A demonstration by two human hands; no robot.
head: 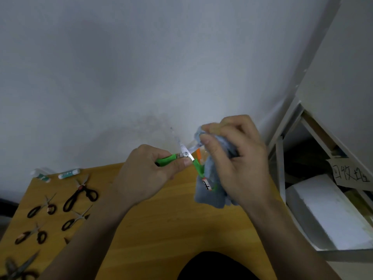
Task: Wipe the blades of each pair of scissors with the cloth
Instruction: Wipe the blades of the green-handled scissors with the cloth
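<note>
My left hand (145,174) grips one green handle of a pair of green-handled scissors (186,155), held above the wooden table (153,225) with the blades spread apart. One blade points up and away; the other is pinched inside a blue-grey cloth (212,197) that my right hand (236,160) holds bunched. The second green handle hangs down in front of the cloth, with a white and orange tag on it. Several black-handled scissors (80,196) lie in rows on the table's left side.
Two white and green tubes (69,173) lie at the table's far left edge against the grey wall. A white shelf unit (290,126) stands to the right, holding a white foam block (327,211) and a cardboard label with handwriting. A dark shape sits at the bottom centre.
</note>
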